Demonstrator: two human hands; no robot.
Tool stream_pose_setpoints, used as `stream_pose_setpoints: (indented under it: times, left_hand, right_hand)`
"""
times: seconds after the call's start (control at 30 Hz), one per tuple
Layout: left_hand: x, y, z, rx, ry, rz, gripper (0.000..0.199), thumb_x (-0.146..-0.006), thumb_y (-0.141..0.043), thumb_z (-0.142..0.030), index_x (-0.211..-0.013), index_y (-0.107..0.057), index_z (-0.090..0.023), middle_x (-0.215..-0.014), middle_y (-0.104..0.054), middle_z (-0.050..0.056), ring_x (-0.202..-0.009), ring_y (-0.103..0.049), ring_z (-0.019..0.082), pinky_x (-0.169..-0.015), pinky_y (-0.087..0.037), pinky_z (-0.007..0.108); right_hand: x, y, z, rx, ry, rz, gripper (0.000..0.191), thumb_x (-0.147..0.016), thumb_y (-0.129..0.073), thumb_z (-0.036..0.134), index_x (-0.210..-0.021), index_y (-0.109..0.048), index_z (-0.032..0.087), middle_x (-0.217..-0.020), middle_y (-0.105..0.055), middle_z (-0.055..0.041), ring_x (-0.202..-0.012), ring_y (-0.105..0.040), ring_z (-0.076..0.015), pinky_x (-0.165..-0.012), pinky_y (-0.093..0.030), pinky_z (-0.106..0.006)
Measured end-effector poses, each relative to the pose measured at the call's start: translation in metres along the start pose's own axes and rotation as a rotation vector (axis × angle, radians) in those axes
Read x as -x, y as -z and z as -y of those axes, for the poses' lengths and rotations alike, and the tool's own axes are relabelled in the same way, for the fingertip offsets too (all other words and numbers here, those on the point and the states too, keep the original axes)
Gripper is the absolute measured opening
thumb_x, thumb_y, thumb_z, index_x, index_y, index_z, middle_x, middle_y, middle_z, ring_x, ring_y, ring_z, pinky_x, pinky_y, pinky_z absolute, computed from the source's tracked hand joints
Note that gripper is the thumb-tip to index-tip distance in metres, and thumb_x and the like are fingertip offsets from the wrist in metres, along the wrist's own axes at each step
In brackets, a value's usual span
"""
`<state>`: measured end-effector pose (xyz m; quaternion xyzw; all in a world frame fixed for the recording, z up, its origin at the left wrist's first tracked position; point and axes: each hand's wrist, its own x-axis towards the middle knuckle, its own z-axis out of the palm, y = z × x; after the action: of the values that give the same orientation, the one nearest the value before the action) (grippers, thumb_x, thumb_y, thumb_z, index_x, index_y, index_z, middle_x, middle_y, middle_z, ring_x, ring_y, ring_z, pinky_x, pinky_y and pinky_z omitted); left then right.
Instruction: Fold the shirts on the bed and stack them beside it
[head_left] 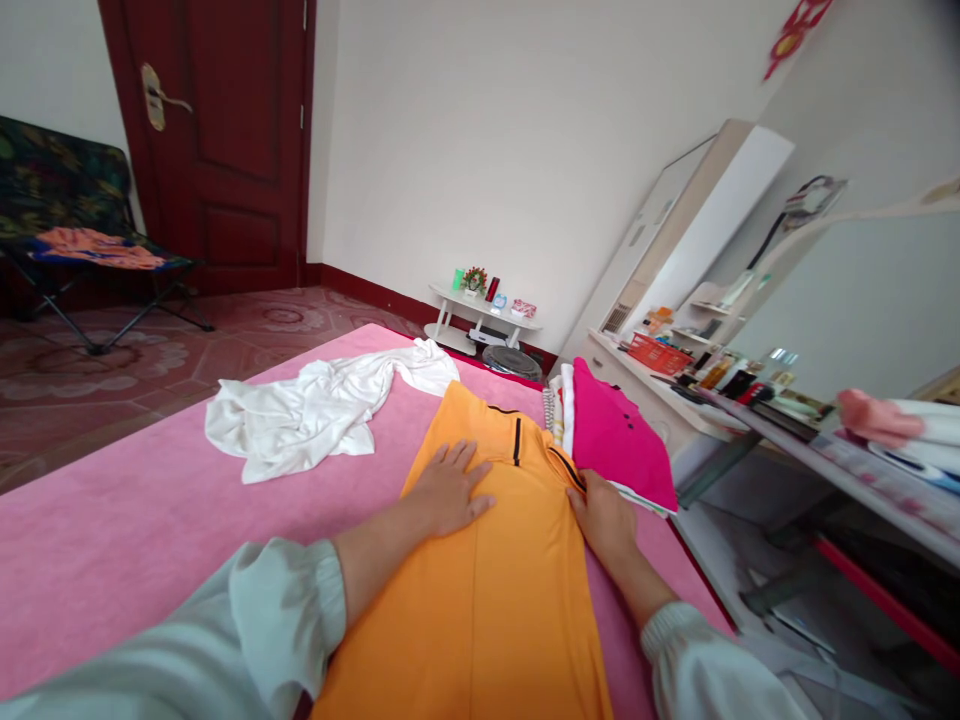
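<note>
An orange garment (517,590) with black trim lines near its far end is spread lengthwise on the pink bed cover (127,530). My left hand (448,490) lies flat on its upper left part, fingers spread. At the garment's right edge, beside a black-trimmed strip, my right hand (606,515) pinches the cloth between thumb and fingers. A rumpled white garment (307,410) lies to the left, apart from both hands. Just beyond my right hand is a stack of folded clothes with a bright pink garment (619,430) on top.
To the right stand a dressing table (679,398) with bottles and a red basket (658,352), and a mirror (862,300). A low white shelf (480,303) is by the far wall. A folding chair (67,200) holding cloth stands near the dark red door (232,130).
</note>
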<state>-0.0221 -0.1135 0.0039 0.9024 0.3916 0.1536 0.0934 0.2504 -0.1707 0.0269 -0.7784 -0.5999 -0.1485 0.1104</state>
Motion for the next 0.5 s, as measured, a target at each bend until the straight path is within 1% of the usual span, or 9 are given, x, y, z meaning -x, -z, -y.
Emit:
stream_pose_setpoints:
  times: [0.1,0.13,0.17,0.23,0.3,0.37,0.43,0.47,0.5]
  left_hand:
    - [0.000,0.001,0.000,0.012,0.001,-0.005,0.065,-0.088,-0.026,-0.063,-0.141,-0.037,-0.025,-0.152,-0.021,0.013,-0.140,-0.016,0.029,-0.112,-0.011,0.048]
    - [0.000,0.001,0.000,0.018,-0.001,-0.008,0.065,-0.088,-0.027,-0.062,-0.141,-0.037,-0.025,-0.152,-0.021,0.013,-0.140,-0.016,0.029,-0.112,-0.011,0.048]
    - [0.000,0.002,0.000,0.024,-0.003,-0.012,0.065,-0.088,-0.028,-0.061,-0.140,-0.038,-0.024,-0.152,-0.021,0.014,-0.140,-0.016,0.029,-0.112,-0.011,0.049]
    - [0.000,0.002,0.000,0.035,-0.005,-0.026,0.064,-0.088,-0.030,-0.060,-0.140,-0.039,-0.024,-0.151,-0.022,0.014,-0.140,-0.017,0.030,-0.111,-0.012,0.049]
    - [0.001,0.001,0.000,0.049,-0.003,-0.038,0.063,-0.088,-0.033,-0.059,-0.139,-0.040,-0.023,-0.151,-0.023,0.015,-0.139,-0.018,0.030,-0.111,-0.012,0.050]
    - [0.001,0.001,0.001,0.071,-0.004,-0.051,0.062,-0.087,-0.036,-0.058,-0.138,-0.041,-0.022,-0.151,-0.025,0.015,-0.139,-0.018,0.031,-0.111,-0.012,0.050]
    - [0.002,0.000,0.002,0.106,-0.012,-0.080,0.062,-0.086,-0.041,-0.056,-0.137,-0.041,-0.021,-0.149,-0.028,0.014,-0.138,-0.021,0.030,-0.111,-0.014,0.050]
    - [0.002,0.000,0.003,0.129,-0.019,-0.106,0.061,-0.085,-0.044,-0.054,-0.136,-0.042,-0.021,-0.148,-0.031,0.014,-0.137,-0.024,0.030,-0.111,-0.015,0.049]
    - [0.002,-0.001,0.004,0.157,-0.027,-0.138,0.060,-0.084,-0.048,-0.051,-0.135,-0.043,-0.021,-0.146,-0.035,0.014,-0.135,-0.028,0.030,-0.111,-0.017,0.049]
  right_hand:
    - [-0.006,0.006,0.007,0.017,0.031,-0.041,0.025,-0.086,-0.044,0.034,-0.093,-0.062,0.017,-0.086,-0.065,-0.0086,-0.079,-0.061,-0.0218,-0.064,-0.039,-0.029]
    - [-0.012,0.010,0.008,-0.028,0.010,-0.069,0.025,-0.086,-0.045,0.036,-0.086,-0.062,0.018,-0.078,-0.064,-0.0067,-0.073,-0.060,-0.0203,-0.061,-0.038,-0.029]
    - [-0.019,0.016,0.008,-0.121,-0.041,-0.109,0.025,-0.084,-0.048,0.038,-0.079,-0.061,0.018,-0.070,-0.061,-0.0043,-0.066,-0.058,-0.0187,-0.059,-0.038,-0.028]
    - [-0.036,0.028,0.007,-0.368,-0.178,-0.210,0.024,-0.079,-0.053,0.039,-0.067,-0.057,0.018,-0.057,-0.054,0.0001,-0.057,-0.053,-0.0156,-0.054,-0.037,-0.026]
    - [-0.053,0.038,0.007,-0.656,-0.338,-0.283,0.023,-0.077,-0.053,0.035,-0.062,-0.052,0.019,-0.051,-0.050,0.0031,-0.050,-0.050,-0.0132,-0.049,-0.039,-0.025]
    - [-0.066,0.043,0.009,-0.991,-0.573,-0.320,0.018,-0.075,-0.054,0.030,-0.062,-0.049,0.019,-0.049,-0.048,0.0053,-0.043,-0.048,-0.0116,-0.043,-0.041,-0.024]
    - [-0.072,0.044,0.012,-1.287,-0.802,-0.343,0.011,-0.071,-0.056,0.024,-0.065,-0.048,0.019,-0.049,-0.048,0.0065,-0.040,-0.048,-0.0107,-0.040,-0.044,-0.023]
    - [-0.074,0.044,0.014,-1.385,-0.871,-0.346,0.009,-0.070,-0.055,0.021,-0.065,-0.048,0.019,-0.050,-0.049,0.0067,-0.039,-0.048,-0.0103,-0.040,-0.045,-0.023]
    - [-0.075,0.043,0.018,-1.421,-0.899,-0.347,0.008,-0.071,-0.054,0.019,-0.066,-0.047,0.019,-0.050,-0.049,0.0067,-0.039,-0.049,-0.0100,-0.040,-0.046,-0.023]
